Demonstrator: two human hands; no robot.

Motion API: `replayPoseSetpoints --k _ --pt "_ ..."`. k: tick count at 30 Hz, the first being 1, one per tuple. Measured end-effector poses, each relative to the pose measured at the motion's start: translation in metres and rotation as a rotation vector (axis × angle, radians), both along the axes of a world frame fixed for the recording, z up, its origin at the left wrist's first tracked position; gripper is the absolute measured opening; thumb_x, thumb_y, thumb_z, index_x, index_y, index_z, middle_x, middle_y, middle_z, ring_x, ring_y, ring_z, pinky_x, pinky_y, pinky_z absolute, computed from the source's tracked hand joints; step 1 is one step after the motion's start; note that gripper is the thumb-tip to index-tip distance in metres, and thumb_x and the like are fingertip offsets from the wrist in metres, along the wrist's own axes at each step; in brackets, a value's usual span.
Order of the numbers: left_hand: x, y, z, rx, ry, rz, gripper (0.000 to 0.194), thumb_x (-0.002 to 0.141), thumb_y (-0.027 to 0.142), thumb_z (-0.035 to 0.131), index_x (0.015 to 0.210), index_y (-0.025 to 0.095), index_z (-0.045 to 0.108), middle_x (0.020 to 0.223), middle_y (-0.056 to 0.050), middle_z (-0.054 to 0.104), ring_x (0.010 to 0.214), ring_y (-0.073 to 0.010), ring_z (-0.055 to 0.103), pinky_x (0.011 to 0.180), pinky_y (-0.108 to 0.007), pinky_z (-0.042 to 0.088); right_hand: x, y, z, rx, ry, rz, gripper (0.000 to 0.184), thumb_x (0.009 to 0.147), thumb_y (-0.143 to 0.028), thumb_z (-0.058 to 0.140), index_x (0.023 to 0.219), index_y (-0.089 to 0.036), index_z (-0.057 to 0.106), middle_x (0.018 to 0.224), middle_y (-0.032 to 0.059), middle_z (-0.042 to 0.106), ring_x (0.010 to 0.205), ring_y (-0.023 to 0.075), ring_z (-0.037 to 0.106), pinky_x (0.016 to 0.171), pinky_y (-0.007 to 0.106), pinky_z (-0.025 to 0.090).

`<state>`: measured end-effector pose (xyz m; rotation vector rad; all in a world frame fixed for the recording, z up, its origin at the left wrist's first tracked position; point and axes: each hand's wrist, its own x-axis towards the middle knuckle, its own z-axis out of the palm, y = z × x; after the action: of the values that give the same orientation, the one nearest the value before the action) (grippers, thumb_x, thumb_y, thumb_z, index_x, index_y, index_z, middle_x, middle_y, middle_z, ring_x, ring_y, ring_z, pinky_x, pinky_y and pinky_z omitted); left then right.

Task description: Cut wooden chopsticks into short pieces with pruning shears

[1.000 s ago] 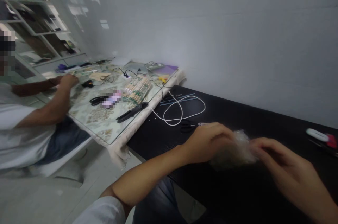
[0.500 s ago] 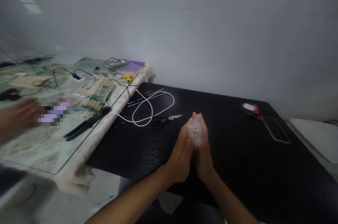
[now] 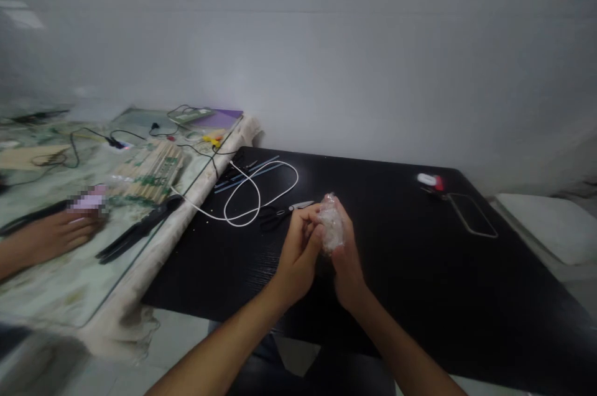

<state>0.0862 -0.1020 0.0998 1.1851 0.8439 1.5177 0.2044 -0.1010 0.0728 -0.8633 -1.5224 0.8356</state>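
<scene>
Between my two hands is a crumpled bundle of clear plastic wrap (image 3: 331, 225), held above the black table (image 3: 401, 247). My left hand (image 3: 300, 256) grips its left side, with fingers bent and the thumb against the plastic. On the other side, my right hand (image 3: 348, 259) wraps round the bundle. What lies inside the plastic cannot be made out. Just beyond my left hand, a pair of scissors (image 3: 280, 214) with black handles lies on the table, beside a looped white cable (image 3: 259, 197).
A phone-like dark slab (image 3: 472, 214) and a red-and-white object (image 3: 431, 182) lie at right. On the glass-topped table at left are bundled wooden sticks (image 3: 156, 169) and a black tong-like tool (image 3: 140, 229). Another person's hand (image 3: 69, 231) holds a blurred-out pink item there.
My hands have shifted from pressed flat together round the plastic to a looser grip, left fingers now bent. The view has turned slightly right. The other person's hand has moved lower.
</scene>
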Motion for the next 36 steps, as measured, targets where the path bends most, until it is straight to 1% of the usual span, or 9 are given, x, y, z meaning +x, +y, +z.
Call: replayPoseSetpoints --k 3,7,10,13,17,26,29,32,36 --pt "0.015 -0.007 -0.014 -0.072 0.016 0.074 0.029 0.102 0.050 0.049 0.096 0.022 0.052 0.101 -0.003 0.062 0.083 -0.0144 0.056 0.076 -0.027 0.048 -0.009 0.002 -0.016 -0.014 0.039 -0.006 0.075 0.102 -0.069 0.026 0.165 -0.029 0.021 0.169 0.0085 0.029 0.153 0.0296 0.034 0.124 0.052 0.032" --pt "0.029 -0.015 -0.033 -0.141 0.001 0.153 0.034 0.105 0.054 0.040 0.096 0.023 0.050 0.092 -0.002 0.058 0.083 -0.0154 0.055 0.080 -0.029 0.048 -0.012 0.000 -0.030 -0.019 0.008 -0.050 0.082 0.099 -0.074 0.022 0.164 -0.025 0.021 0.165 0.0122 0.034 0.151 0.0306 0.037 0.124 0.052 0.032" --pt "0.031 -0.018 -0.042 -0.162 -0.029 0.151 0.034 0.103 0.056 0.041 0.100 0.024 0.049 0.100 -0.003 0.062 0.090 -0.0169 0.059 0.083 -0.031 0.050 -0.009 -0.004 -0.037 -0.027 -0.054 -0.060 0.087 0.097 -0.078 0.019 0.165 -0.024 0.018 0.164 0.0138 0.036 0.151 0.0309 0.037 0.123 0.051 0.033" --pt "0.030 -0.018 -0.049 -0.152 -0.029 0.146 0.038 0.102 0.057 0.042 0.119 0.024 0.053 0.118 -0.007 0.065 0.108 -0.0201 0.062 0.097 -0.035 0.050 -0.006 -0.007 -0.045 -0.033 -0.101 -0.043 0.085 0.098 -0.075 0.022 0.166 -0.025 0.012 0.166 0.0132 0.032 0.152 0.0308 0.035 0.123 0.051 0.035" --pt "0.027 -0.011 -0.058 -0.179 -0.018 0.036 0.058 0.102 0.062 0.034 0.143 0.025 0.053 0.145 -0.009 0.059 0.139 -0.0252 0.051 0.118 -0.041 0.038 -0.004 -0.006 -0.059 -0.029 -0.130 -0.008 0.082 0.101 -0.068 0.028 0.167 -0.027 0.001 0.171 0.0114 0.022 0.157 0.0300 0.024 0.126 0.053 0.028" --pt "0.020 -0.002 -0.080 -0.079 0.107 -0.094 0.071 0.102 0.064 0.028 0.160 0.023 0.037 0.162 -0.010 0.044 0.155 -0.0249 0.030 0.130 -0.044 0.017 0.006 0.002 -0.080 -0.077 -0.191 0.030 0.077 0.105 -0.057 0.032 0.167 -0.023 0.001 0.169 0.0152 0.027 0.157 0.0269 0.025 0.127 0.052 0.026" --pt "0.016 -0.003 -0.089 -0.055 0.161 -0.117 0.061 0.107 0.052 0.025 0.159 0.022 0.037 0.164 -0.011 0.041 0.157 -0.0242 0.027 0.131 -0.046 0.014 0.013 0.002 -0.086 -0.138 -0.196 0.065 0.071 0.106 -0.051 0.036 0.166 -0.022 0.011 0.166 0.0160 0.033 0.155 0.0260 0.031 0.126 0.052 0.027" --pt "0.003 -0.002 -0.096 -0.065 0.220 -0.178 0.053 0.106 0.037 0.036 0.156 0.020 0.040 0.161 -0.012 0.044 0.152 -0.0254 0.036 0.129 -0.047 0.021 0.025 0.002 -0.083 -0.205 -0.185 0.081 0.063 0.103 -0.049 0.048 0.158 -0.022 0.034 0.151 0.0155 0.052 0.143 0.0269 0.049 0.121 0.049 0.038" --pt "-0.020 0.011 -0.086 -0.070 0.255 -0.214 0.066 0.086 0.018 0.059 0.151 0.023 0.047 0.160 -0.010 0.046 0.152 -0.0286 0.036 0.128 -0.049 0.023 0.035 0.006 -0.072 -0.244 -0.164 0.062 0.055 0.092 -0.049 0.066 0.138 -0.020 0.056 0.123 0.0121 0.071 0.116 0.0298 0.068 0.104 0.048 0.054"
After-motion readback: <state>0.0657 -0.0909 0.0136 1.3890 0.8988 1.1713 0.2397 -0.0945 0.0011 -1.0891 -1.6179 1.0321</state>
